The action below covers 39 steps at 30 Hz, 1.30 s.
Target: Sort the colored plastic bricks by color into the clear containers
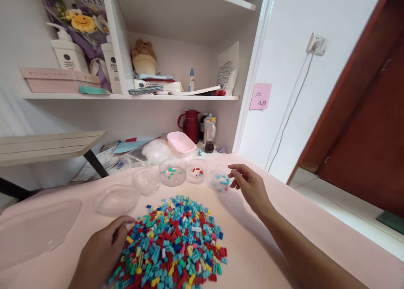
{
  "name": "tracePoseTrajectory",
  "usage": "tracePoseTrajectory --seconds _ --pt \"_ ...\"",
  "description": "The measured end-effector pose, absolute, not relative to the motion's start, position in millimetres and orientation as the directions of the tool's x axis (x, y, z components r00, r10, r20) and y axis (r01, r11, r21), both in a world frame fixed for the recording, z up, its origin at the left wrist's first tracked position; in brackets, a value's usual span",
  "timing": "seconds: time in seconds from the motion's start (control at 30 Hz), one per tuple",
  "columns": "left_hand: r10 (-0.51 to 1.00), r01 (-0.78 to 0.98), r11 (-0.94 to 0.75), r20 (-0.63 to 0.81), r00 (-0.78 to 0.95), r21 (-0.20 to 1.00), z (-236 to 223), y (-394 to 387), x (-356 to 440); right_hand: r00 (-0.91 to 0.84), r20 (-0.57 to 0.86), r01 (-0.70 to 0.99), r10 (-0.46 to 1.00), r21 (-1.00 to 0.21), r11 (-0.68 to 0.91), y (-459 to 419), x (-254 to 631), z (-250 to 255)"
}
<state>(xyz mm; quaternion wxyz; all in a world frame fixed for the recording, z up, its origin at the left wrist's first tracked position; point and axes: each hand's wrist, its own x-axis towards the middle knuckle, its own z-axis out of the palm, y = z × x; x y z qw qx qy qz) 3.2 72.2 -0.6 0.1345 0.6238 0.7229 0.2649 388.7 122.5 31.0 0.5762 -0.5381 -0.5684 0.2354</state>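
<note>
A large heap of small building bricks (176, 242) in light blue, red, yellow, green and white lies on the pink table. My left hand (105, 249) rests at the heap's left edge, fingers curled together; whatever may be in them is hidden. At the right, my right hand (249, 186) is at the rim of a clear cup (221, 169) with light blue bricks in it. Its thumb and forefinger are apart, and I see nothing between them. Beside that cup, a clear bowl (196, 180) contains red bricks, and another clear bowl (173, 181) contains green ones.
More clear containers (147, 181) (116, 200) stand to the left, with a large clear tray (41, 226) at the far left. Behind are a pink basin (181, 144), a dark red jug (191, 127) and a bottle (210, 136). A low wooden bench (47, 146) juts in at left.
</note>
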Motion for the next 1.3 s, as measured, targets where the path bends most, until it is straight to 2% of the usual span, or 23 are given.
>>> tracePoseTrajectory --seconds 0.13,0.23,0.33,0.4,0.53,0.77,1.07,1.3 --pt "0.962 0.818 0.055 0.190 -0.197 0.573 3 65 10 0.013 0.386 0.395 0.922 -0.849 0.350 109 369 28" --pt "0.951 0.778 0.001 0.239 -0.195 0.629 5 59 15 -0.196 0.365 0.528 0.910 -0.743 0.411 102 351 20" --pt "0.949 0.772 0.010 0.238 -0.208 0.635 4 57 16 -0.435 0.300 0.570 0.849 -0.638 0.517 99 338 8" --pt "0.950 0.759 -0.007 0.241 -0.198 0.651 3 56 15 -0.500 0.231 0.602 0.835 -0.600 0.527 100 334 -1" --pt "0.958 0.709 -0.081 0.251 -0.138 0.701 1 54 15 -0.504 0.176 0.637 0.845 -0.586 0.502 104 333 -12" --pt "0.959 0.649 -0.155 0.271 -0.081 0.745 2 49 13 -0.500 0.177 0.634 0.848 -0.592 0.498 107 336 -20" --pt "0.904 0.599 -0.190 0.377 -0.202 0.778 15 41 -4 -0.469 0.254 0.589 0.846 -0.624 0.514 109 332 -20" --pt "0.855 0.486 -0.156 0.364 -0.370 0.860 32 37 1 -0.495 0.254 0.578 0.831 -0.617 0.533 109 332 -18"
